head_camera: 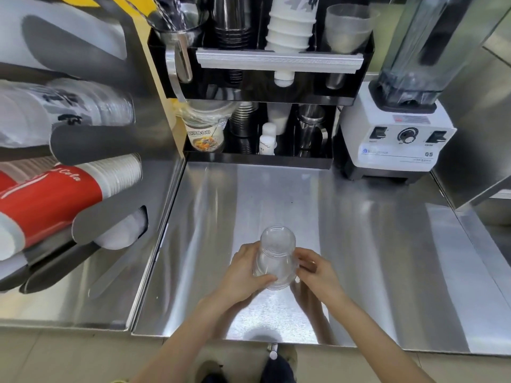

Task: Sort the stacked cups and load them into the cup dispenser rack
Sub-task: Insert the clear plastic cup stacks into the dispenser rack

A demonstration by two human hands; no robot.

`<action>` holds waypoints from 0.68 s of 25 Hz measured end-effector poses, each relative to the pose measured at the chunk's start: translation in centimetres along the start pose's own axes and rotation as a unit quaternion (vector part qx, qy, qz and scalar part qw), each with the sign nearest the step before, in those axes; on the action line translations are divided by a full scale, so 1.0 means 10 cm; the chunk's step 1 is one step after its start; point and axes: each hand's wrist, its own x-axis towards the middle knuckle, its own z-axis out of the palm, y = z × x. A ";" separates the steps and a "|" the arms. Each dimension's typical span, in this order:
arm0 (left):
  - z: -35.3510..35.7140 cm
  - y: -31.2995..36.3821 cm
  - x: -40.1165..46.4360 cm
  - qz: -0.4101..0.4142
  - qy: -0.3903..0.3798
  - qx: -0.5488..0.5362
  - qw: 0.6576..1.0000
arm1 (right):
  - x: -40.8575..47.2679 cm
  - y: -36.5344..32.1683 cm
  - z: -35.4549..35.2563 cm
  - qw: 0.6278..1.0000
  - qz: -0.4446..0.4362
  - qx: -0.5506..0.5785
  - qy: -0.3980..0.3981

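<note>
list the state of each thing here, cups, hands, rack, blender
clear cups: stacked upside down, held over the counter
left hand: gripping the stack's left side
right hand: gripping its right side
red cups: loaded in the dispenser rack
dispenser rack: tubes hold cups
blender: jar mounted, looks empty

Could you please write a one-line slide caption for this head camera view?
Both hands, left hand and right hand, grip upside-down clear cups on the steel counter.
</note>
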 end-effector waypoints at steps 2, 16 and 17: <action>-0.04 -0.03 -0.02 -0.015 0.006 -0.031 0.999 | 0.04 -0.05 -0.01 0.999 0.017 0.042 0.021; -0.81 0.05 -0.36 0.055 0.124 -0.130 0.982 | -0.05 -0.90 0.25 0.965 -0.019 0.259 -0.038; -0.89 0.06 -0.41 0.066 0.132 -0.132 0.980 | -0.07 -0.97 0.29 0.964 -0.030 0.260 -0.049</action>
